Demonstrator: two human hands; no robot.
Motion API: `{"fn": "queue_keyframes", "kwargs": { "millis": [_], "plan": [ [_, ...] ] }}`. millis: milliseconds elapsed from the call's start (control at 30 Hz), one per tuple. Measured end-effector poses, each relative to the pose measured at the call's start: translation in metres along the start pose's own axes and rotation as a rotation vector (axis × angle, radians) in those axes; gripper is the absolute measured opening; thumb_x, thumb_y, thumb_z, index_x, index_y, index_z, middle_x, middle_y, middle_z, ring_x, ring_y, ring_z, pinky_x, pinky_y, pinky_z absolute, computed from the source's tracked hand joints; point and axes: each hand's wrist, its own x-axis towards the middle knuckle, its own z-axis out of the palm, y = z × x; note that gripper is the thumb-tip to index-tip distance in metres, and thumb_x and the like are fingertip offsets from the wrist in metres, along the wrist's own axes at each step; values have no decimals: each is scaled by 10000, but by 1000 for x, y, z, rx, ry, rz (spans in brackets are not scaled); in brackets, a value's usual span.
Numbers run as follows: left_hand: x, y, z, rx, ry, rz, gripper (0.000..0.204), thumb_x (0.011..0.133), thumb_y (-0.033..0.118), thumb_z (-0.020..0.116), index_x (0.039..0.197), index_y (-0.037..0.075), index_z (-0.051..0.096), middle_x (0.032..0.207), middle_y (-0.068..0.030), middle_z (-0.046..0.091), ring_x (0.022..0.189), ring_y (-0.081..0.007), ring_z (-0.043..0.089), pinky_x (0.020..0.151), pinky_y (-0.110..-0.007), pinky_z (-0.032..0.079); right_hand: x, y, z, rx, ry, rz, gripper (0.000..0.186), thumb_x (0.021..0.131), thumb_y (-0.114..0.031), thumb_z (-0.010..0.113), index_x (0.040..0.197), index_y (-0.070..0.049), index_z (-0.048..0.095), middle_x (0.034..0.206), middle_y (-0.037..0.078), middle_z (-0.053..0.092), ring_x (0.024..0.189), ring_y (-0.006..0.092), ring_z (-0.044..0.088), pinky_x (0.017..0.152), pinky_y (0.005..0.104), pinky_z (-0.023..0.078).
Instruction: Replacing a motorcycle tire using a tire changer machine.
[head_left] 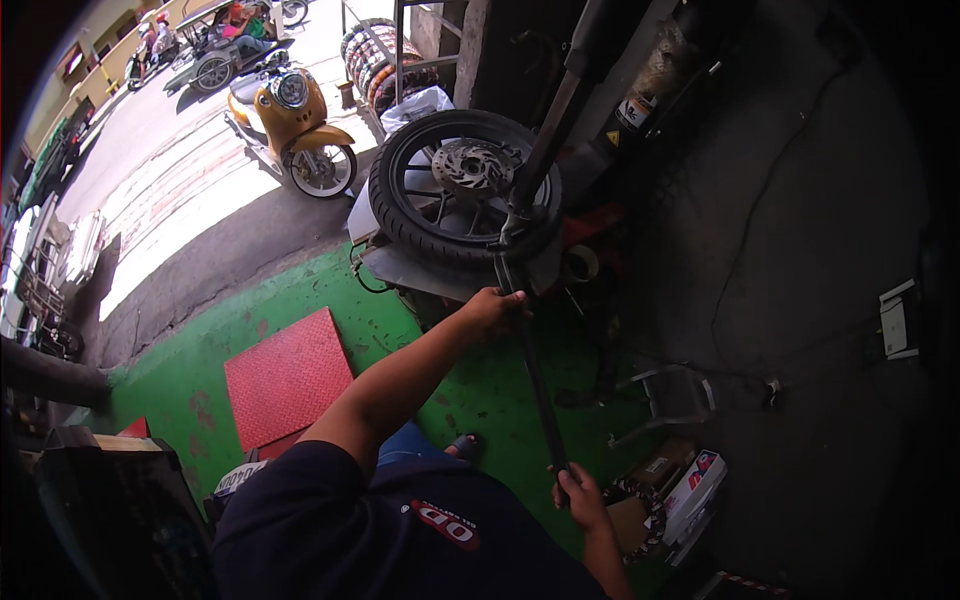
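Note:
A motorcycle wheel [405, 218] with a black tyre, dark spokes and a brake disc [472, 166] lies flat on a tyre-changing machine [430, 272]. The machine's upright arm [545, 150] comes down on the wheel's right side, and its head meets the rim near the front edge. From that spot a long dark tyre lever [538, 375] slants down toward me. My left hand [495, 311] is closed round its upper part, just in front of the tyre. Lower down, my right hand [580, 495] grips the near end. The lever's far tip is hard to make out.
A red textured plate [290, 378] lies on the green floor [395, 325] to the left. Boxes [690, 490] and a small metal-framed stand [680, 395] are at the right. A yellow scooter [290, 115] stands outside near stacked tyres [375, 60].

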Motion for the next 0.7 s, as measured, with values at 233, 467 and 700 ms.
{"fn": "queue_keyframes", "kwargs": {
  "millis": [233,467,700],
  "plan": [
    [-15,23,20,1261,682,159,457,947,445,662,1046,0,627,900,-176,703,803,-355,708,765,-455,571,0,-62,17,-62,102,-32,282,1037,-252,523,1183,-24,601,600,-4,472,484,67,412,458,242,306],
    [-5,48,67,1489,19,1004,527,934,552,590,1010,37,669,894,-176,710,860,-404,687,742,-501,537,-10,-139,13,7,172,95,320,1020,-243,537,1190,16,615,601,-13,449,441,77,401,422,264,304],
    [8,53,51,1445,-219,560,496,967,508,471,870,99,734,737,-180,678,759,-397,671,690,-506,529,-2,-161,21,-237,246,130,324,1048,-276,502,1061,3,666,587,-22,455,448,60,383,424,253,276]
  ]
}}
